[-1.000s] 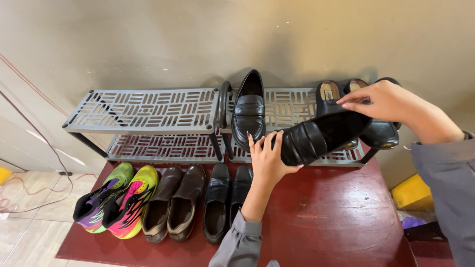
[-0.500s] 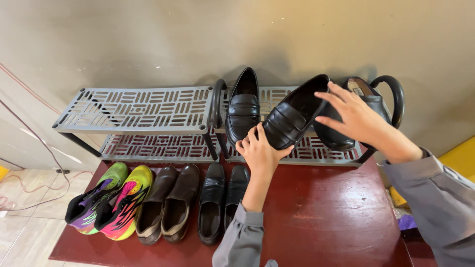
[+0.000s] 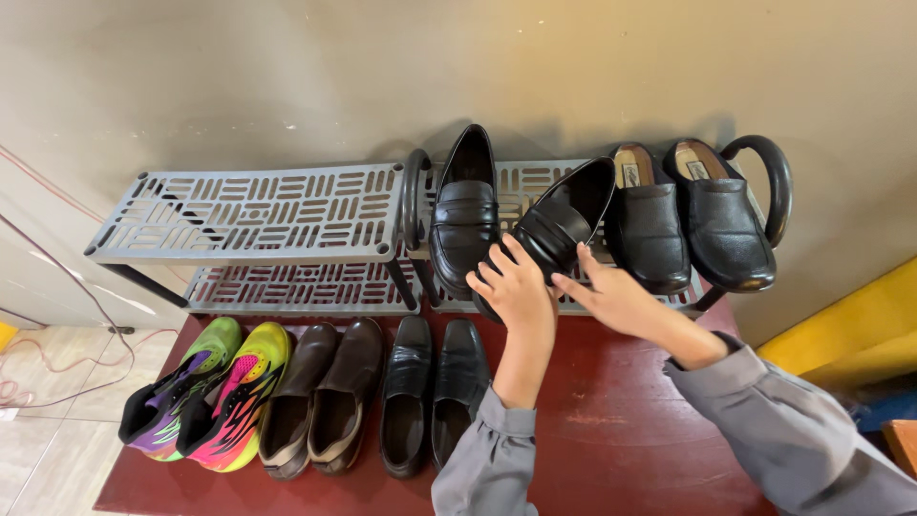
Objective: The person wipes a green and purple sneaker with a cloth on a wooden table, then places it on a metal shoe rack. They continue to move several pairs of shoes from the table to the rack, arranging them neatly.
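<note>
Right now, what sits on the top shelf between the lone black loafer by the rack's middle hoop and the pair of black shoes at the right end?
In the head view, one black loafer lies there, held at its toe by both hands.

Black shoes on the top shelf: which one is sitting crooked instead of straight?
The black loafer second from the left, held at its toe by both hands: left hand, right hand. It lies slanted; the other three point straight out.
</note>
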